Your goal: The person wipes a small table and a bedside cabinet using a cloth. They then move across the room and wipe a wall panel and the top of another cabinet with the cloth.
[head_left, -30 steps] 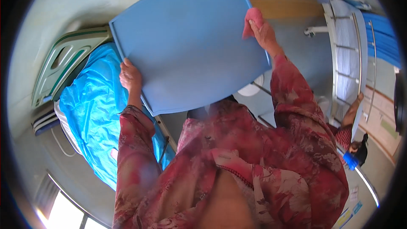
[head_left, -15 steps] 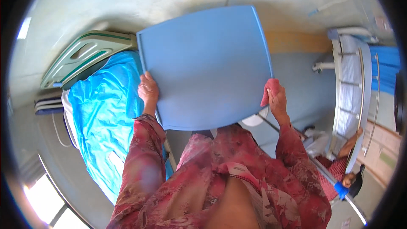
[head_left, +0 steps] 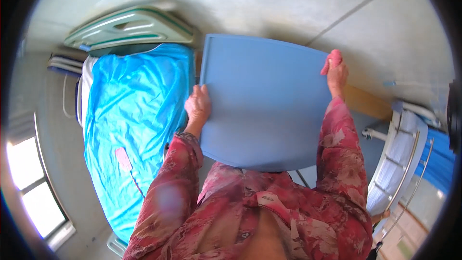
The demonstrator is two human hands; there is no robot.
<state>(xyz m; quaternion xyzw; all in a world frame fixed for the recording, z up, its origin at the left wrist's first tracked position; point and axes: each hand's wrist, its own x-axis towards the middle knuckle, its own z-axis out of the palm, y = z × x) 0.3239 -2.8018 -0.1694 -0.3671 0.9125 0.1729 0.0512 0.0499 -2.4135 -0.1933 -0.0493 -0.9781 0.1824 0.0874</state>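
In front of me is a wide blue tabletop [head_left: 264,101] with a thin raised rim, like the top of a bedside cabinet; what lies under it is hidden. My left hand [head_left: 198,105] is closed over its left edge, fingers curled round the rim. At the far right corner my right hand [head_left: 338,76] grips a crumpled pink cloth [head_left: 331,61], pressed against the tabletop's edge.
Close on the left stands a bed with a shiny blue cover [head_left: 139,101] and a pale green headboard [head_left: 130,29]. A pink tag [head_left: 123,159] with a cord lies on the cover. At right is another bed with metal rails [head_left: 409,163]; another person's hand [head_left: 381,216] shows beside it.
My right hand and the cloth have moved from the tabletop's right side up to its far corner. My left hand stays on the left edge. The view has turned; the other person is mostly out of sight.
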